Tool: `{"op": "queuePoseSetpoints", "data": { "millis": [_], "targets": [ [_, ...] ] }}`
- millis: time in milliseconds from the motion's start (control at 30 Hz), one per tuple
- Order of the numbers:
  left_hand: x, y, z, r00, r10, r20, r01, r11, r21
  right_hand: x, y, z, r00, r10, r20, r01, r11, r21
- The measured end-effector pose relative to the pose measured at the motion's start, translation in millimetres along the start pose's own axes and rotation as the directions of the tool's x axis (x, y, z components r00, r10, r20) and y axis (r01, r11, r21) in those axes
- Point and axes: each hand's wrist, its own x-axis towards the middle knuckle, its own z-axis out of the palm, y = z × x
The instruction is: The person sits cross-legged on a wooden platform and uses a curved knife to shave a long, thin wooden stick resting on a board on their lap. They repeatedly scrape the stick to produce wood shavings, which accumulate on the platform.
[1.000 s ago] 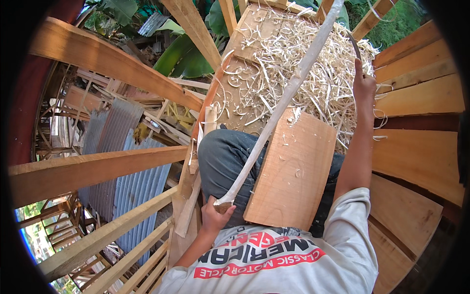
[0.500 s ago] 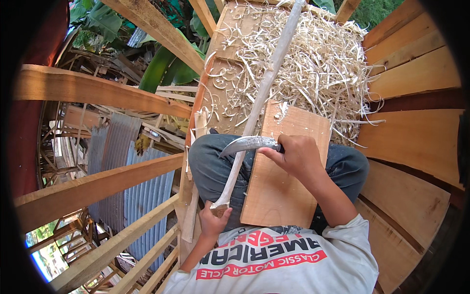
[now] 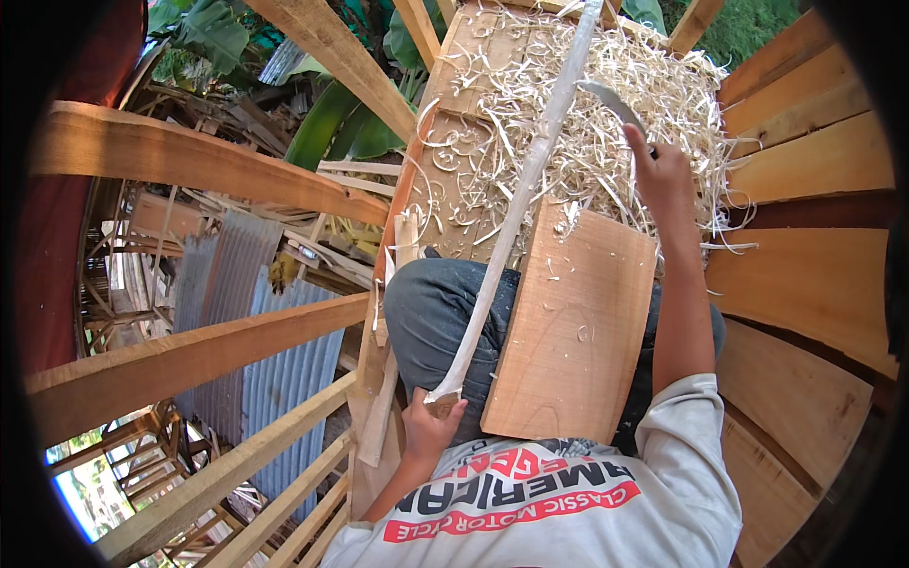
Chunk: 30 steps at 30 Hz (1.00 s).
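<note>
A long pale peeled pole [image 3: 521, 194] runs from beside my lap up past the far edge of the floor. Its near end is gripped by my left hand [image 3: 433, 422], fingers wrapped around the thicker butt. My right hand [image 3: 660, 173] is stretched far forward, closed on the dark handle of a curved knife [image 3: 615, 102]. The blade points left, its tip close to the pole's right side; I cannot tell whether it touches. A flat wooden board [image 3: 578, 327] lies tilted across my lap, right of the pole, with a few shavings on it.
Curly wood shavings [image 3: 653, 85] are heaped on the plank floor [image 3: 454, 151] ahead. Upright planks [image 3: 800, 279] form a wall at right. Wooden rails [image 3: 208, 346] stand at left, with corrugated metal sheets [image 3: 294, 364] and scrap wood below them.
My right hand has moved forward and right with the knife, from above the board to beside the pole's far part. My left hand keeps its hold on the pole's near end.
</note>
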Motion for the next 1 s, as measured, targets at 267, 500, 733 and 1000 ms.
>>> {"op": "queuePoseSetpoints", "data": {
  "millis": [267, 500, 733, 1000],
  "targets": [
    [-1, -4, -2, 0.999, -0.040, 0.033, 0.039, 0.998, 0.041, -91, -9, -5, 0.951, -0.270, 0.150, 0.269, 0.963, 0.024],
    [5, -5, -4, 0.998, -0.030, 0.056, 0.034, 0.997, -0.068, -132, -31, 26, 0.860, -0.444, 0.251, 0.471, 0.881, -0.055],
    [12, 0, -12, 0.991, -0.096, 0.098, 0.101, 0.994, -0.048, -105, -41, 41, 0.849, -0.506, 0.152, 0.527, 0.832, -0.173],
    [13, -2, -12, 0.992, -0.093, 0.089, 0.100, 0.992, -0.073, -74, -53, 50, 0.845, -0.523, 0.110, 0.532, 0.805, -0.264]
  ]
}}
